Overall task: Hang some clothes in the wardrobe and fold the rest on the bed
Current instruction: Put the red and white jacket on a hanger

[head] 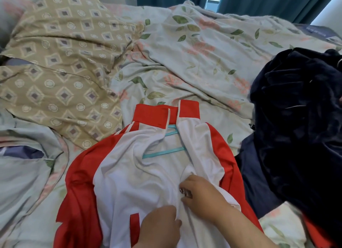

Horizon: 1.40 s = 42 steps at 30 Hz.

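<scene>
1. Right now the red-and-white jacket (pixel 133 173) lies front-up on the bed (pixel 194 62), collar away from the person, with a teal hanger (pixel 164 151) already inside its shoulders.
2. Its long axis, the zipper line, runs from the collar straight down toward the person, and both hands sit on that line near the lower chest.
3. The right hand (pixel 201 194) has its grip pinched together on the zipper pull (pixel 183 190), fingers curled round the small metal piece.
4. The left hand (pixel 159 227), just below and nearer the hem, has its fingers curled into the white fabric beside the zipper, apparently holding it taut.
5. Judging by this, the coming move is a pull away from the body, up the zipper toward the collar, while the left hand anchors the cloth.
6. A dark navy heap of clothes (pixel 299 118) waits to the right, touching the jacket's red sleeve.
</scene>
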{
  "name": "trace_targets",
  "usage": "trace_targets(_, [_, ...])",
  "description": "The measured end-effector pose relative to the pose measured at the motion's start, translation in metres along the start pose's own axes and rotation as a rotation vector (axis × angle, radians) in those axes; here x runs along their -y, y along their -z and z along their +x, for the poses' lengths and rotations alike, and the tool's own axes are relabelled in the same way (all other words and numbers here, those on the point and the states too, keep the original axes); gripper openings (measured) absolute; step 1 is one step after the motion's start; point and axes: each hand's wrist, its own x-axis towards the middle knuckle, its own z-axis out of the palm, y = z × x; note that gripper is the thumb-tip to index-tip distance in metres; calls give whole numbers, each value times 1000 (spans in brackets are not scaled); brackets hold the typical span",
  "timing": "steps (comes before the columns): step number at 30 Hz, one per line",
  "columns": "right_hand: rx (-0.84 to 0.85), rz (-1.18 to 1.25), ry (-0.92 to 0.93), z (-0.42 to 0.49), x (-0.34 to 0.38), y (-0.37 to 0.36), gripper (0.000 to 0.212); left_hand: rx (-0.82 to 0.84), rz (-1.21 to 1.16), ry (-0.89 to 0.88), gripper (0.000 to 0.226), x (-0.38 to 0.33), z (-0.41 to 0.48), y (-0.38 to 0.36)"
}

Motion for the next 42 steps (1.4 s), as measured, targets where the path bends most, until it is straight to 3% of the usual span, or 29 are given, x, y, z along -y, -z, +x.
trace_targets(3, [-9,82,-46,-13,6,-8,25,96,-49,-20,36,10,-10,6])
trace_targets(7, [70,62,-49,-31,15,-28,44,70,-112,26,36,39,-30,-8])
trace_targets(11, [22,-50,43,-34,18,-36,24,-149,-216,38,38,30,-38,-22])
trace_targets(13, [-14,-73,83,-33,18,-40,18,-430,-153,-80,34,28,-33,-31])
trace_targets(15, [-49,-89,94,-33,15,-45,17,-551,-9,-77,70,26,-24,-36])
trace_targets(17, [-69,-98,105,-34,11,-51,21,-474,84,-18,104,27,-12,-41])
trace_targets(21, [-31,-46,111,-37,10,-48,38,-320,130,11,133,28,-8,-47])
trace_targets(26, [-49,-131,167,-21,18,-33,11,-313,129,8,135,28,-10,-51])
trace_targets(34, [-85,-382,198,59,38,23,17,-401,133,-29,133,35,-3,-63])
trace_targets(40, [-302,-324,166,116,58,76,23,-446,62,-54,137,40,0,-73])
trace_targets(42, [-295,-247,122,130,56,72,20,-514,73,-73,123,37,1,-69])
